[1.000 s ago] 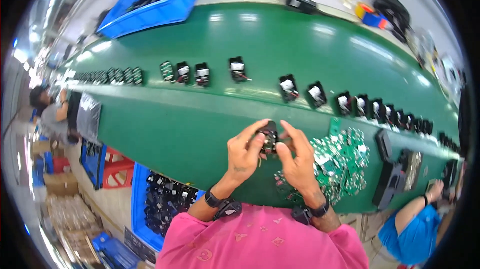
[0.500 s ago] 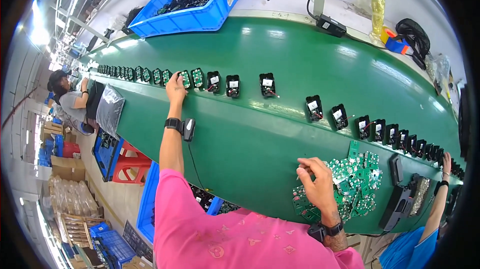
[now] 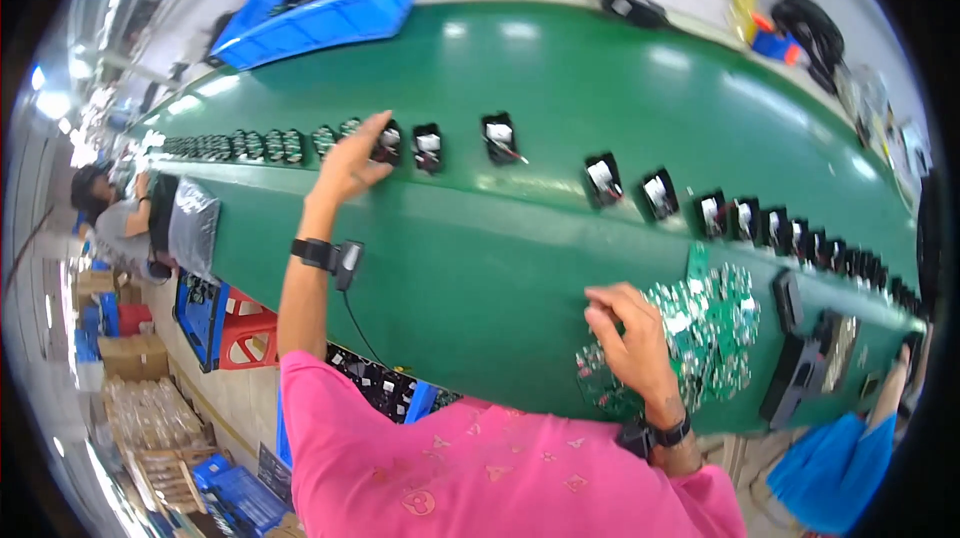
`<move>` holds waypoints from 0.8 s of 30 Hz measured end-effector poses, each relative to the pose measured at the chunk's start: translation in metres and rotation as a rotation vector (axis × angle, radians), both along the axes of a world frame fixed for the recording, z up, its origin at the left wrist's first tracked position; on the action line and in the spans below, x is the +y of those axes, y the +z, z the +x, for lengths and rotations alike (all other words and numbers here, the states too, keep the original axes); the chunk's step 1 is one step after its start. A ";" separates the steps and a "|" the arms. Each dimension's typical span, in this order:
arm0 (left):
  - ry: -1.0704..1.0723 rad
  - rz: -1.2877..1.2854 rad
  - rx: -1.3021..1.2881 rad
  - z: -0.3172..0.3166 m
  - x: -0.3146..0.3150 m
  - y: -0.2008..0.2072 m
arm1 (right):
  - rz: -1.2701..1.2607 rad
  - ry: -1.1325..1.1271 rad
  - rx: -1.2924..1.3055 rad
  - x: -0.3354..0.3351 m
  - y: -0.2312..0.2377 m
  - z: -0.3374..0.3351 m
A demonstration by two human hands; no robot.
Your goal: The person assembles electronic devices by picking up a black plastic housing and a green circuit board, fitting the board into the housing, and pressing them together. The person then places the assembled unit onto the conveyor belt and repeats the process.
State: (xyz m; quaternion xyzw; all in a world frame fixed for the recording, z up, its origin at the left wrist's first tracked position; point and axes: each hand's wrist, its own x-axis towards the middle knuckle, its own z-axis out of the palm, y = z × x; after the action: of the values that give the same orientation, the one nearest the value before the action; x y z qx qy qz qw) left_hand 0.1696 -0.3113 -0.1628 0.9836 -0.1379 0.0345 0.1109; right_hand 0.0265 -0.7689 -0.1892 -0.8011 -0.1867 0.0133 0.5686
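My left hand (image 3: 352, 160) reaches over the row on the green bench, thumb and fingers apart. Between them sits the nearest black plastic housing (image 3: 388, 143), with a white part inside; whether the fingers touch it is unclear. Partly behind this hand are green circuit boards (image 3: 323, 141), set in a line running left. My right hand (image 3: 635, 343) hovers with loosely bent fingers, thumb apart, nothing visible in it. Beside and under it spreads a pile of loose green circuit boards (image 3: 715, 328). More housings (image 3: 427, 148) follow in the row to the right, some with thin wires.
A blue bin (image 3: 320, 33) of dark parts stands at the back left. Right of the pile lie dark devices (image 3: 795, 378). A co-worker's hand (image 3: 902, 363) is at the far right; another person (image 3: 115, 208) sits at the far left. Blue crates stand below the bench edge.
My left hand has moved right along the row, from a circuit board to a black housing, and its fingers have spread. My right hand stays by the pile. The whole view has shifted slightly.
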 end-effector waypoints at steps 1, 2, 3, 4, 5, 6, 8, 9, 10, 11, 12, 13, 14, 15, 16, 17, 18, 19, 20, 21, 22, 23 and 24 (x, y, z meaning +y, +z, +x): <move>0.032 -0.038 0.025 0.002 0.005 -0.001 | -0.039 0.004 -0.040 -0.003 0.003 0.003; 0.031 0.058 -0.022 0.003 0.001 0.005 | -0.062 -0.044 -0.044 -0.008 0.007 0.003; 0.104 0.092 -0.035 0.001 -0.007 0.009 | -0.083 -0.084 -0.062 -0.015 0.009 0.007; 0.094 0.095 -0.116 -0.003 -0.017 0.015 | -0.092 -0.141 -0.046 -0.025 0.010 0.008; 0.181 0.125 -0.083 -0.006 -0.039 0.023 | -0.104 -0.205 -0.032 -0.035 0.009 0.007; 0.164 0.100 -0.182 -0.014 -0.052 0.027 | -0.079 -0.267 -0.002 -0.040 0.008 0.005; 0.192 -0.037 -0.230 -0.047 -0.085 0.035 | -0.046 -0.220 0.068 -0.031 0.010 0.002; 0.142 -0.015 -0.153 -0.064 -0.117 0.045 | -0.003 -0.157 0.125 -0.021 0.011 0.002; 0.112 0.019 -0.083 -0.084 -0.149 0.053 | 0.036 -0.062 0.104 -0.005 0.016 0.004; -0.037 0.082 -0.121 -0.098 -0.169 0.047 | 0.070 0.036 0.081 0.007 0.024 0.005; -0.083 0.139 -0.050 -0.112 -0.196 0.055 | 0.071 0.065 0.090 0.014 0.029 0.008; -0.161 0.155 0.005 -0.119 -0.213 0.051 | 0.018 0.145 -0.020 0.018 0.033 0.011; -0.210 0.083 0.048 -0.122 -0.227 0.046 | -0.030 0.222 -0.134 0.020 0.033 0.013; -0.261 0.010 0.089 -0.125 -0.238 0.043 | -0.031 0.239 -0.129 0.017 0.029 0.012; -0.250 0.011 0.093 -0.127 -0.243 0.038 | -0.001 0.273 -0.182 0.014 0.022 0.012; -0.266 -0.029 0.084 -0.128 -0.247 0.034 | 0.029 0.302 -0.235 0.009 0.017 0.012; -0.287 -0.069 0.074 -0.130 -0.249 0.031 | 0.059 0.267 -0.194 0.004 0.017 0.009; -0.290 -0.074 0.081 -0.132 -0.251 0.028 | 0.056 0.264 -0.186 -0.003 0.019 0.007; -0.342 -0.157 0.171 -0.135 -0.253 0.026 | 0.031 0.210 -0.147 -0.011 0.021 0.005; -0.396 -0.241 0.261 -0.136 -0.256 0.023 | 0.005 0.154 -0.107 -0.017 0.021 0.002; -0.417 -0.341 0.431 -0.139 -0.256 0.018 | 0.057 0.128 -0.087 -0.021 0.021 -0.001; -0.427 -0.349 0.438 -0.144 -0.258 0.011 | 0.049 0.119 -0.081 -0.026 0.021 -0.005; -0.357 -0.639 0.708 -0.151 -0.260 -0.001 | 0.066 0.045 -0.029 -0.032 0.024 -0.012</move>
State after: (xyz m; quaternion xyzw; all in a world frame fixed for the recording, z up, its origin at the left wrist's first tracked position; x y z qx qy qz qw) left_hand 0.0188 -0.5717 -0.1638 0.8131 -0.2404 -0.2800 0.4502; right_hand 0.0148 -0.8011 -0.1655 -0.7776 -0.2132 0.0083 0.5914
